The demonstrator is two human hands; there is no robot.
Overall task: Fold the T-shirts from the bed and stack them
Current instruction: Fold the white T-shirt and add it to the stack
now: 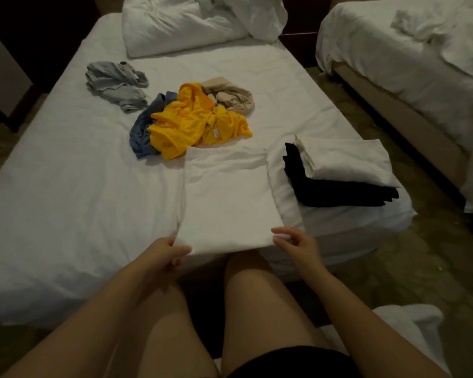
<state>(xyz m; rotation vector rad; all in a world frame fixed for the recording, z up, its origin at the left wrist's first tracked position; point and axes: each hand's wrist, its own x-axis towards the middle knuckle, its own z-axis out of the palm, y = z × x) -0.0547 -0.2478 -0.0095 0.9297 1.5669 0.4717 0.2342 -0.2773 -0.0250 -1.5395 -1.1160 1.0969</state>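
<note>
A white T-shirt [227,197], folded into a long rectangle, lies on the bed [66,170] in front of me. My left hand [165,255] pinches its near left corner. My right hand [295,242] holds its near right corner, fingers curled on the edge. To the right stands a stack of folded shirts: a white one [344,162] on top of black ones [339,193]. Farther back lie unfolded shirts: a yellow one [194,124], a blue one [145,129], a beige one [230,98] and a grey one [115,84].
A crumpled white duvet and pillow [197,20] fill the head of the bed. A second bed [410,64] stands to the right across a strip of floor [366,115]. My bare knees are at the bed's near edge.
</note>
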